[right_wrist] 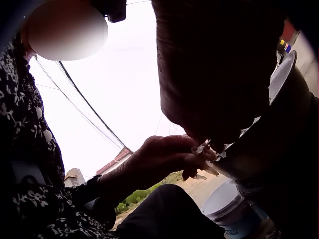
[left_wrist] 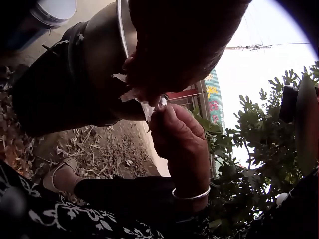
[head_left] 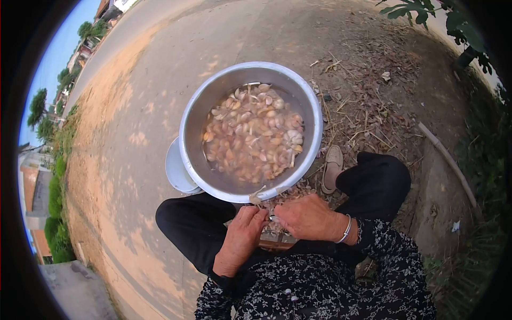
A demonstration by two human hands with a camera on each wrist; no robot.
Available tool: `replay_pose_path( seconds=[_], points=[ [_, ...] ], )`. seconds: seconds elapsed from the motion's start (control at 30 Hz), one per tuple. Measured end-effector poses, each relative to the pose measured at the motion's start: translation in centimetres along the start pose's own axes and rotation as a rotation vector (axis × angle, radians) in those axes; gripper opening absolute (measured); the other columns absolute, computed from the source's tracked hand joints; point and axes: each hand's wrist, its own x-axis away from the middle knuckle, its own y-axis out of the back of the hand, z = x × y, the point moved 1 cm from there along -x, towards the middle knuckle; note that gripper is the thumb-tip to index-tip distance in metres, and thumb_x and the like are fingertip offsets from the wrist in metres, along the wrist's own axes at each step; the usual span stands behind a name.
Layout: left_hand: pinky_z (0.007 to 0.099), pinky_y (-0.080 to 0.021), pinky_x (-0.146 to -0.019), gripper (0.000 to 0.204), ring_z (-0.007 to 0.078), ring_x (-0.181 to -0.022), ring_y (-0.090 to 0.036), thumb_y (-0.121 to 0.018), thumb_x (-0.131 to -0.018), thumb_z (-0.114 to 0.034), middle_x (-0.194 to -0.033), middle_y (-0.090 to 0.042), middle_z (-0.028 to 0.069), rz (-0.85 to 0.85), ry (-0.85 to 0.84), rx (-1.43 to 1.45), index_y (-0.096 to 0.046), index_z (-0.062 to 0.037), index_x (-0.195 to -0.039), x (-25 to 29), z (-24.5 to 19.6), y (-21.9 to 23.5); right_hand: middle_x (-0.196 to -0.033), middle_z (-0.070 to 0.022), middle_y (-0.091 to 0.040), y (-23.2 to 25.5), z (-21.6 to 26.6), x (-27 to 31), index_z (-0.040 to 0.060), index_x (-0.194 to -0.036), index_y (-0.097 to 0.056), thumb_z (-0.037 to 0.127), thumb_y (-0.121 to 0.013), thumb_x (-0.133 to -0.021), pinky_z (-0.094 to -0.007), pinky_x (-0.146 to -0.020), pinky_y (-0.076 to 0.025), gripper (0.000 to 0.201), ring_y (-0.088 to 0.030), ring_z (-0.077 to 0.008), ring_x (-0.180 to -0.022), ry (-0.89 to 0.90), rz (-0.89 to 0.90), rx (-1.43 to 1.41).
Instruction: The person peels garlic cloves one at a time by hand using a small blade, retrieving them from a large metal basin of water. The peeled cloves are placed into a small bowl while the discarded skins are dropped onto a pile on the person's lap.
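A wide metal basin (head_left: 318, 120) holds many unpeeled garlic cloves (head_left: 253, 133) in cloudy water. Just below its near rim, my two hands meet over the lap. Between thumb and fingers, my left hand (head_left: 242, 234) pinches a garlic clove (right_wrist: 202, 149) with loose papery skin (left_wrist: 130, 94) hanging from it. My right hand (head_left: 312, 217) is curled close against the left fingertips, pinching a small shiny piece (head_left: 273, 218) whose kind I cannot tell. A bracelet (head_left: 346, 228) circles the right wrist.
Under the basin's left side stands a white bucket (head_left: 178, 168). Peeled skins (head_left: 290, 196) litter the ground by the near rim, between the knees. Dry leaves and straw (head_left: 368, 101) cover the ground at right, with a long stick (head_left: 448, 160) beyond. A shoe (head_left: 333, 162) is beside the basin.
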Motion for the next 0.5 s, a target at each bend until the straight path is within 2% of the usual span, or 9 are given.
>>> replay_pose_path(
  seconds=[0.07,0.13,0.17,0.27,0.33,0.37,0.4,0.47,0.5],
  points=[
    [0.0387,-0.051,-0.076,0.029,0.0329,-0.087,-0.059,-0.070,-0.076,-0.002,-0.097,-0.058,0.0142,-0.001,-0.014,0.008,-0.062,-0.0014,-0.104,0.3,0.0,-0.1,-0.067,-0.0082,-0.061,0.1,0.0,0.1,0.0068,-0.083,-0.054,0.022,-0.055,-0.090,-0.0413,-0.051,-0.050,0.017,-0.064,-0.0296,-0.061,0.017,0.024,-0.016],
    [0.0356,-0.051,-0.077,0.025,0.0291,-0.088,-0.061,-0.067,-0.082,-0.008,-0.097,-0.060,0.0132,-0.040,0.091,0.278,-0.062,-0.0007,-0.105,1.0,0.2,-0.4,-0.066,-0.0089,-0.060,0.0,-0.2,0.2,0.0086,-0.083,-0.053,0.023,-0.055,-0.090,-0.0428,-0.050,-0.049,0.016,-0.063,-0.0306,-0.059,0.014,-0.048,-0.129],
    [0.0356,-0.051,-0.077,0.025,0.0291,-0.088,-0.061,-0.067,-0.082,-0.008,-0.097,-0.060,0.0132,-0.043,0.091,0.276,-0.062,-0.0007,-0.105,1.3,0.3,-0.4,-0.066,-0.0089,-0.060,-0.1,-0.4,0.3,0.0086,-0.083,-0.053,0.023,-0.055,-0.090,-0.0428,-0.050,-0.049,0.016,-0.063,-0.0306,-0.059,0.017,-0.049,-0.128],
    [0.0326,-0.050,-0.081,0.026,0.0242,-0.095,-0.062,-0.060,-0.091,-0.010,-0.106,-0.062,0.0131,-0.054,0.176,0.535,-0.060,-0.0011,-0.115,2.5,0.9,-0.5,-0.063,-0.0099,-0.059,-0.7,-1.1,0.7,0.0098,-0.084,-0.053,0.024,-0.055,-0.090,-0.0438,-0.050,-0.049,0.016,-0.063,-0.0318,-0.059,-0.032,-0.044,-0.132],
    [0.0307,-0.050,-0.081,0.023,0.0172,-0.097,-0.061,-0.057,-0.096,-0.013,-0.109,-0.064,0.0111,-0.188,0.549,1.160,-0.060,-0.0001,-0.115,3.4,1.4,-1.6,-0.061,-0.0106,-0.057,-0.7,-1.2,0.7,0.0095,-0.083,-0.053,0.026,-0.055,-0.091,-0.0448,-0.049,-0.048,0.018,-0.062,-0.0330,-0.058,-0.078,-0.054,-0.139],
    [0.0307,-0.050,-0.084,0.026,0.0144,-0.096,-0.059,-0.057,-0.097,-0.018,-0.114,-0.062,0.0089,-0.246,0.575,1.397,-0.059,0.0006,-0.115,3.3,1.5,-2.1,-0.061,-0.0106,-0.057,-0.7,-1.1,0.6,0.0095,-0.083,-0.053,0.026,-0.055,-0.091,-0.0448,-0.049,-0.048,0.018,-0.062,-0.0330,-0.058,-0.076,-0.053,-0.139],
    [0.0307,-0.050,-0.084,0.026,0.0144,-0.096,-0.059,-0.057,-0.097,-0.018,-0.114,-0.062,0.0089,-0.250,0.574,1.397,-0.059,0.0006,-0.115,3.0,1.5,-2.1,-0.061,-0.0110,-0.058,-0.5,-0.9,0.6,0.0094,-0.083,-0.053,0.027,-0.054,-0.091,-0.0455,-0.050,-0.048,0.019,-0.062,-0.0334,-0.059,-0.097,-0.044,-0.140],
    [0.0295,-0.048,-0.082,0.029,0.0141,-0.092,-0.058,-0.060,-0.095,-0.021,-0.110,-0.062,0.0071,-0.252,0.641,1.728,-0.058,0.0006,-0.115,2.6,1.3,-2.1,-0.061,-0.0114,-0.058,-0.3,-0.8,0.5,0.0093,-0.082,-0.054,0.027,-0.054,-0.091,-0.0461,-0.051,-0.049,0.020,-0.062,-0.0338,-0.059,-0.115,-0.034,-0.140],
    [0.0295,-0.048,-0.082,0.029,0.0141,-0.092,-0.058,-0.060,-0.095,-0.021,-0.110,-0.062,0.0071,-0.252,0.640,1.727,-0.058,0.0006,-0.115,2.8,1.5,-2.4,-0.061,-0.0120,-0.059,-0.4,-0.8,0.5,0.0089,-0.082,-0.054,0.027,-0.054,-0.091,-0.0468,-0.052,-0.049,0.020,-0.063,-0.0341,-0.059,-0.138,-0.022,-0.137]
  ],
)
